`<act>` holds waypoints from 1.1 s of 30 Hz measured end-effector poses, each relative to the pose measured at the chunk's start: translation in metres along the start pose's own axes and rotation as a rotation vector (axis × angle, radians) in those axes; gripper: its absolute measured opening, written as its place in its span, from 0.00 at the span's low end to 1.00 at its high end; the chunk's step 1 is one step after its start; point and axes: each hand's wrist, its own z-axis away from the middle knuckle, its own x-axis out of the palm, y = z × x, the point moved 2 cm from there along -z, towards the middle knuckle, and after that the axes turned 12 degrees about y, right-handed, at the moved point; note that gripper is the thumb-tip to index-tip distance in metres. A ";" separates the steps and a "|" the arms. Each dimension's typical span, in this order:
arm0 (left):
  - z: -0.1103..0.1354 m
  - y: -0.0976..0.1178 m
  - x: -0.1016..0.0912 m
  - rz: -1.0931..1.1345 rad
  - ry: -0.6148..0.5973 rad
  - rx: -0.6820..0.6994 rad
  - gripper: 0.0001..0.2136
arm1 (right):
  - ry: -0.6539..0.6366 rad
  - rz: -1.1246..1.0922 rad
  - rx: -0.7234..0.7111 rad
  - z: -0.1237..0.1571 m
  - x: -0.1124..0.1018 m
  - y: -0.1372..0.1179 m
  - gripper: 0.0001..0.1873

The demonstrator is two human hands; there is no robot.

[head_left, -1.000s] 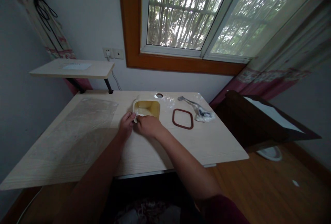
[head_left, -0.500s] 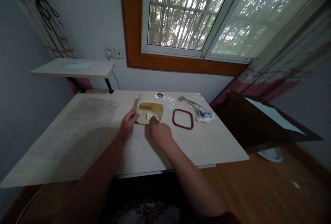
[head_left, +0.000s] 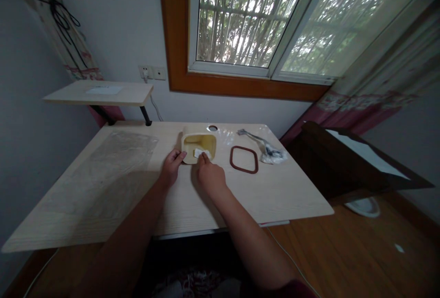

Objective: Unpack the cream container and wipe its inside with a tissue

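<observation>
A cream-coloured rectangular box (head_left: 185, 155) with a yellowish hollow inside sits on the table, its open side towards me. My left hand (head_left: 171, 168) grips the box's left edge, thumb on the rim. My right hand (head_left: 211, 178) reaches over the near rim, its fingers pressed on a small folded white tissue (head_left: 199, 152) inside the hollow. To the right of my right hand lies a reddish-brown rounded square frame (head_left: 256, 164), apart from both hands.
A clear plastic sheet (head_left: 117, 165) covers the left part of the table (head_left: 254, 201). At the back right lies a plastic-wrapped bundle (head_left: 271, 152). A raised shelf (head_left: 130, 91) stands at the back left. A dark piece of furniture (head_left: 319, 165) is beside the right edge.
My right hand has shifted slightly left with the tissue inside the box. My left hand keeps its hold on the box's edge, and the view has shifted a little.
</observation>
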 end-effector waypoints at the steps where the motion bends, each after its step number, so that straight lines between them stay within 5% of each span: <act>1: 0.000 0.000 0.000 0.002 -0.001 -0.002 0.20 | -0.003 0.009 0.014 -0.001 0.000 0.002 0.31; 8: 0.000 0.005 0.001 0.025 0.017 0.004 0.20 | 0.006 -0.082 -0.134 0.006 0.000 -0.013 0.33; 17: -0.001 0.004 0.002 0.017 0.030 -0.013 0.22 | -0.010 -0.014 -0.009 -0.002 -0.003 0.001 0.29; 24: 0.001 0.007 0.001 0.005 0.028 -0.015 0.21 | 0.046 -0.135 -0.161 0.008 -0.004 -0.018 0.29; 33: 0.004 0.011 0.005 0.018 0.023 -0.027 0.22 | 0.018 -0.047 -0.039 0.001 -0.008 0.005 0.24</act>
